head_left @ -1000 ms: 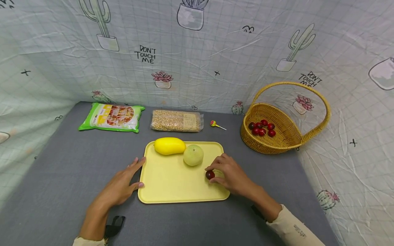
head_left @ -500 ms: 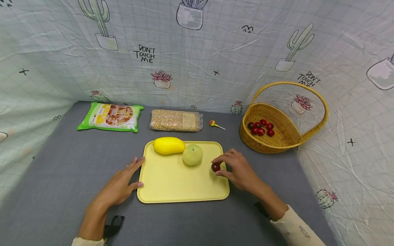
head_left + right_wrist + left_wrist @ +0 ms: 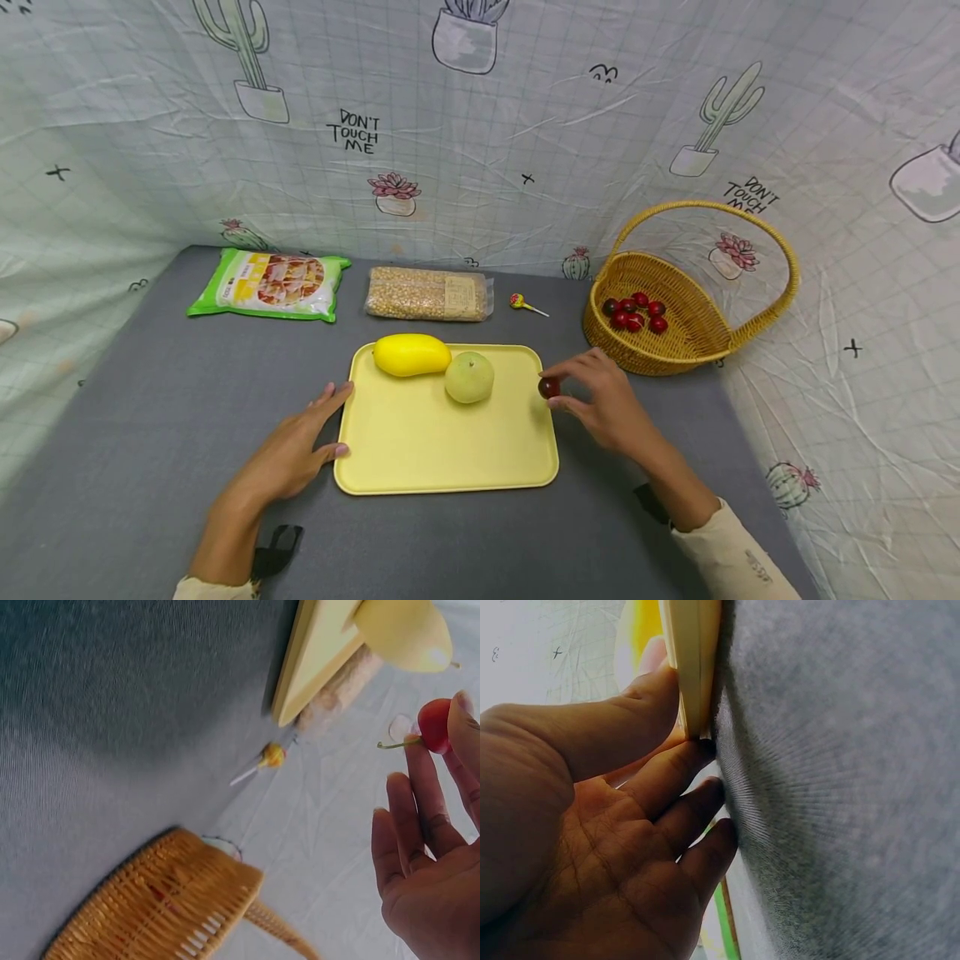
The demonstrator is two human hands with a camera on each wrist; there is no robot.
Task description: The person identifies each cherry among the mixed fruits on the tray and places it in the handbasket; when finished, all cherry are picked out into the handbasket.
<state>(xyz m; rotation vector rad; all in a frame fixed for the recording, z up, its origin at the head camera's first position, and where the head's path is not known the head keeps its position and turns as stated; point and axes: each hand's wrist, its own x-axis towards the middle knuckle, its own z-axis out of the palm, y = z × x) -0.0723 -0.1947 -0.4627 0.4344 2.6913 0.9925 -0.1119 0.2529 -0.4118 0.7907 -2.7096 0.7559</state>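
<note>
A dark red cherry (image 3: pixel 549 387) with a green stem is pinched between the thumb and fingers of my right hand (image 3: pixel 603 404). It is held at the right edge of the yellow tray (image 3: pixel 442 458); the right wrist view shows the cherry (image 3: pixel 434 726) off the table. My left hand (image 3: pixel 292 450) rests its thumb and fingers against the tray's left rim, fingers fairly straight; the left wrist view shows the thumb on the rim (image 3: pixel 686 667). On the tray lie a yellow mango (image 3: pixel 412 356) and a round pale green fruit (image 3: pixel 469 377), touching or nearly so.
A wicker basket (image 3: pixel 637 360) with a tall handle stands back right, several cherries (image 3: pixel 633 312) inside. Along the back lie a green-edged food bag (image 3: pixel 270 285), a clear pack of corn kernels (image 3: pixel 429 294) and a lollipop (image 3: pixel 528 305). A patterned cloth (image 3: pixel 480 150) hangs behind.
My right hand has carried the cherry from over the tray's right part to its right edge, rightward and away from me toward the basket. My left hand stays at the tray's left rim.
</note>
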